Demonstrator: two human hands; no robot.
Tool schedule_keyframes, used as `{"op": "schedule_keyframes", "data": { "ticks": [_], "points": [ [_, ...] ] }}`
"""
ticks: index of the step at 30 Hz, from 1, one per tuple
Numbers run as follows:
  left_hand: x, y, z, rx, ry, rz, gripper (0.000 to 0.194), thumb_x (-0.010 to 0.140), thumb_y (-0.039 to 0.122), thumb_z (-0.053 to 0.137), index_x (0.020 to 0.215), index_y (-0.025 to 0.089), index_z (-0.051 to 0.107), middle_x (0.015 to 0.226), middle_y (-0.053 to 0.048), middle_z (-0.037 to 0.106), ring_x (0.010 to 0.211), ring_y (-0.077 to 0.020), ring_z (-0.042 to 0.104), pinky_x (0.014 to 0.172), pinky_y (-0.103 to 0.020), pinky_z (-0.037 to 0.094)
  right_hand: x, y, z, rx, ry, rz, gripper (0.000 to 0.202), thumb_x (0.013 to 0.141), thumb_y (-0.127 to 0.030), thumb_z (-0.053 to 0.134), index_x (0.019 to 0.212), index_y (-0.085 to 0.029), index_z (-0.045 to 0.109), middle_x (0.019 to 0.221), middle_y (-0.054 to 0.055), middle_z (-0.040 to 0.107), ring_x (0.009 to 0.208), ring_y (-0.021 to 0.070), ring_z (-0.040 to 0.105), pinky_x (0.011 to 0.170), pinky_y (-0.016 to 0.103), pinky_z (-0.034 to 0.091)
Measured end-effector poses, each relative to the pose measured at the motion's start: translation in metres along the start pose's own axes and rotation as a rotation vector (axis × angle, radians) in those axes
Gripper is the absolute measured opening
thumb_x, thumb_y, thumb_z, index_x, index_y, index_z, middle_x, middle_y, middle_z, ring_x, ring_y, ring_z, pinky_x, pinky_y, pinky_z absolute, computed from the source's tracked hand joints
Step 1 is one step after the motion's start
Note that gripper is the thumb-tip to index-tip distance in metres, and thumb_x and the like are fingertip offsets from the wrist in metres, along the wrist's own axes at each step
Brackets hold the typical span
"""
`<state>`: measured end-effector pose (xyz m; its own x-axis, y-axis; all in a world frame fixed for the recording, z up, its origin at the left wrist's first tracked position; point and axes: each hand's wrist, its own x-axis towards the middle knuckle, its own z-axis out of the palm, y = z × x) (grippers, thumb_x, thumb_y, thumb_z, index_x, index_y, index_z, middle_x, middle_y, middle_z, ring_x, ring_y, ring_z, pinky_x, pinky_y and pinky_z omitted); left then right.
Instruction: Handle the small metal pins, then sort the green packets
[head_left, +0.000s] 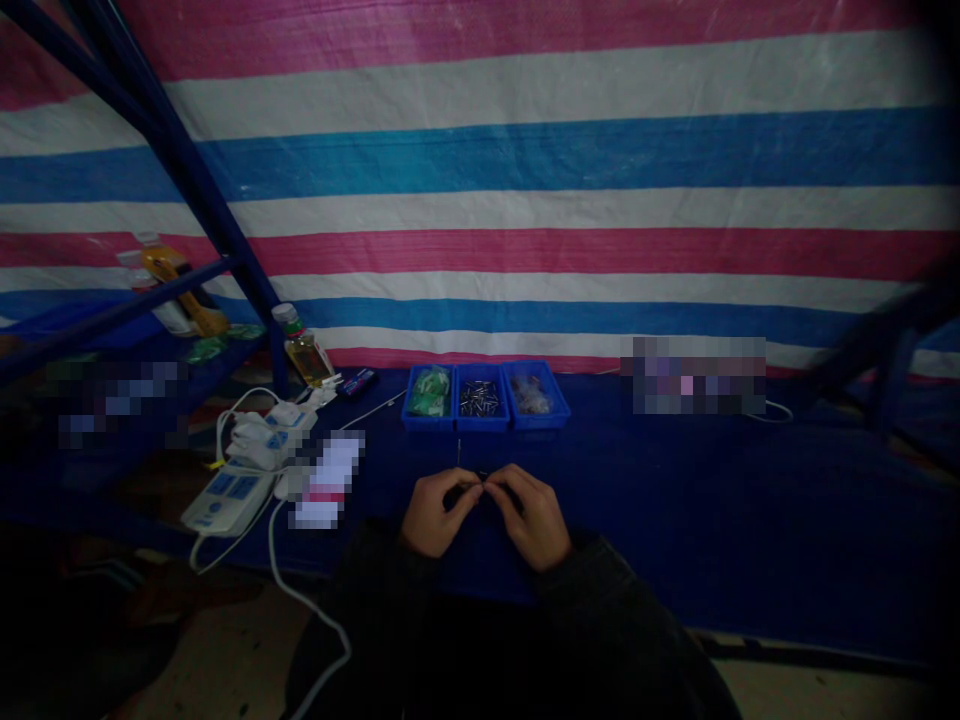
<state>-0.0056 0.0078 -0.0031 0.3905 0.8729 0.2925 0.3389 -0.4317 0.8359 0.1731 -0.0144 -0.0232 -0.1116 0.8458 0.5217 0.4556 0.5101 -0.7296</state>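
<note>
My left hand [441,510] and my right hand [529,515] meet fingertip to fingertip just above the blue table [637,500]. Both are closed in a pinch, and a small dark piece shows at the fingertips, too small to name. A thin metal pin-like part [459,452] lies beyond my left hand. Farther back three blue trays stand side by side: a left tray [427,425] with green packets [430,391], a middle tray [482,425] with many small metal parts [480,398], and a right tray [541,421] with clear plastic bags [529,394].
On the left lie white power strips [229,498] with plugs and cables, beside a blurred-out phone-like object [330,482]. A bottle [306,348] stands behind them, near a blue metal frame [202,215]. Striped sheeting [525,160] hangs behind the table; a pixelated item [694,376] sits back right.
</note>
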Motion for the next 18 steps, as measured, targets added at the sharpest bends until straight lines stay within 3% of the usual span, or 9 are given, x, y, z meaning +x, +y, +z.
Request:
{"op": "schedule_keyframes", "data": {
  "ticks": [4,10,18],
  "points": [
    [0.0001,-0.0002,-0.0002,-0.002,0.005,0.001,0.014,0.096,0.024,0.061,0.092,0.016,0.072,0.081,-0.003,0.073,0.076,-0.0170,0.069,0.074,-0.025,0.049,-0.0007,0.0008,0.0006,0.005,0.010,-0.005,0.014,0.099,-0.020,0.055,0.109,-0.022,0.065,0.093,0.005,0.069,0.086,0.0205,0.068,0.079,0.031,0.052],
    [0.0005,0.0003,-0.0013,0.026,-0.006,-0.016,0.018,0.097,0.027,0.060,0.088,0.016,0.072,0.078,-0.003,0.072,0.076,-0.0168,0.069,0.074,-0.024,0.048,0.0005,-0.0007,0.0010,0.013,0.014,-0.024,0.015,0.100,-0.017,0.051,0.097,-0.023,0.065,0.093,0.005,0.069,0.088,0.0199,0.068,0.081,0.031,0.053],
    [0.0016,0.0017,-0.0020,0.048,-0.001,-0.020,0.022,0.099,0.028,0.057,0.086,0.017,0.071,0.076,-0.002,0.072,0.074,-0.0165,0.068,0.072,-0.024,0.048,0.0010,-0.0009,0.0006,-0.002,0.001,-0.018,0.013,0.099,-0.017,0.053,0.103,-0.022,0.064,0.091,0.004,0.067,0.084,0.0194,0.067,0.077,0.031,0.052]
  ]
}}
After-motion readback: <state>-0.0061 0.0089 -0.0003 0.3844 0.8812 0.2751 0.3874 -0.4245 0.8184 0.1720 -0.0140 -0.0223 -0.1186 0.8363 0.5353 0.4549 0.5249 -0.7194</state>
